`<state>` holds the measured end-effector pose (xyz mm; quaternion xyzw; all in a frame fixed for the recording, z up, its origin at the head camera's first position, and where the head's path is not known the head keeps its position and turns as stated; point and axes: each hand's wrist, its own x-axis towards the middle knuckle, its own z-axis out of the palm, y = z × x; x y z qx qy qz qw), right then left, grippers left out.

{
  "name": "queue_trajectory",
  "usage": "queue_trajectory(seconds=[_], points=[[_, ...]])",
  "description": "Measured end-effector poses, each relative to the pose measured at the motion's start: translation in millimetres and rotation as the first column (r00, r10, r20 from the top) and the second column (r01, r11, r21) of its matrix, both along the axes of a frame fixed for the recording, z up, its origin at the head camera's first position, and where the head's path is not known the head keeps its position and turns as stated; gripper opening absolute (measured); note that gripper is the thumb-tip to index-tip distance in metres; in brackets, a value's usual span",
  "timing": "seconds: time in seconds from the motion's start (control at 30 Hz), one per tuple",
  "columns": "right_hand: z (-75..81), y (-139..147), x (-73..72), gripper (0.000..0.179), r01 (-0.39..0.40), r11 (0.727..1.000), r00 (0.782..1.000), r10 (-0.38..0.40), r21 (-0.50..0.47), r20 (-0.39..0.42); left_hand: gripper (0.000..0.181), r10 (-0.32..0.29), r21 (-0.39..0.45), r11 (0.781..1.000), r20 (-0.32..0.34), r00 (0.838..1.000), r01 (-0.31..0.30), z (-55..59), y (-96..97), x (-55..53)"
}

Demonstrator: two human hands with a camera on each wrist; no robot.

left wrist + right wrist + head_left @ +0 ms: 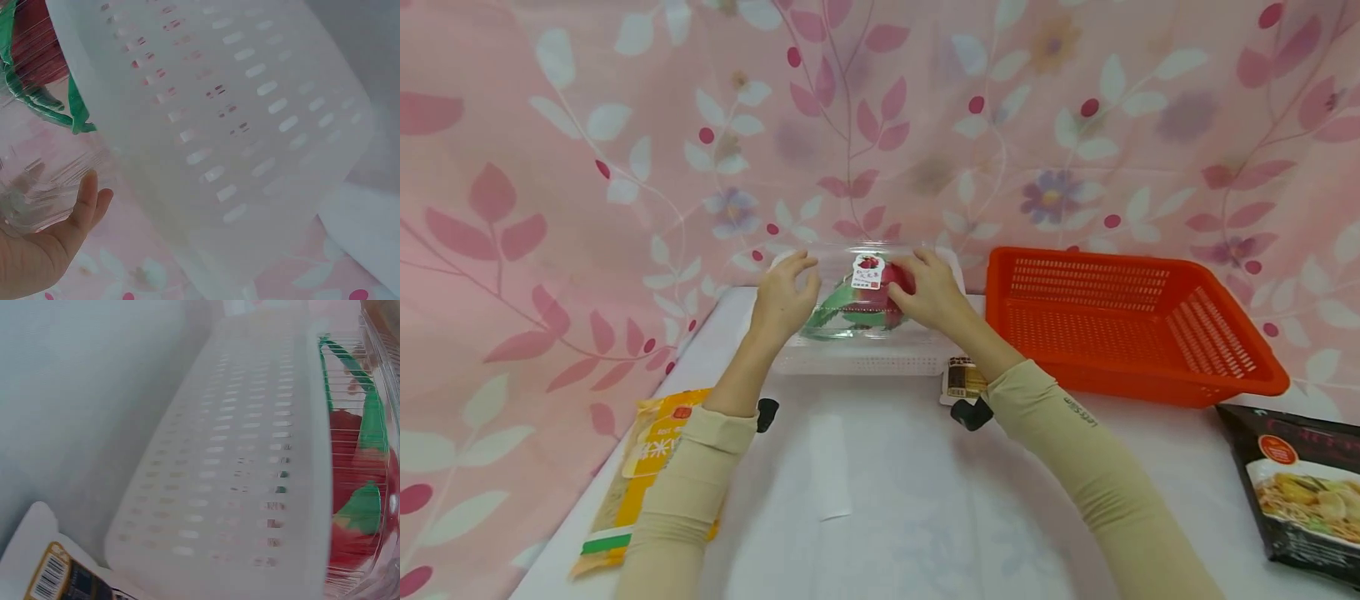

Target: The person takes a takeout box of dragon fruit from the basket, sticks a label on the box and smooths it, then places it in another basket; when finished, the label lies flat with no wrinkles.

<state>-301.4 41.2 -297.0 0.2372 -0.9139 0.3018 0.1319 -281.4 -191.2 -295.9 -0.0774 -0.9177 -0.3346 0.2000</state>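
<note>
A clear plastic fruit box [846, 296] with a white label [868, 272] on its lid sits in a white perforated basket [865, 362]. Red and green dragon fruit [350, 487] shows through the plastic. My left hand [780, 298] is at the box's left end, thumb and fingers apart and loosely bent. In the left wrist view its fingers [87, 197] rise beside the plastic. My right hand [934, 290] grips the box's right end, thumb toward the lid's front and fingers behind. Much of this hand is out of the right wrist view.
To the right stands a red plastic basket [1120, 375]. A black noodle packet [1300, 483] lies at the far right, a yellow packet [647, 467] under the left forearm. A small packaged item [961, 379] is by the white basket's front right corner. Patterned cloth [880, 125] hangs behind.
</note>
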Motion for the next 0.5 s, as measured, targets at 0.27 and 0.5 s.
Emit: queue_trajectory(seconds=[0.27, 0.5], points=[[-16.8, 1.2, -11.7, 0.044, 0.014, 1.0, 0.994, -0.017, 0.024, 0.106, 0.043, 0.028, -0.018, 0.999, 0.09, 0.996, -0.026, -16.6, 3.7, -13.6], [-29.6, -2.1, -23.9, 0.042, 0.02, 1.0, 0.987, -0.019, -0.004, 0.161, 0.041, 0.004, 0.004, 1.0, 0.156, 0.988, -0.005, -27.4, 1.6, -23.3]])
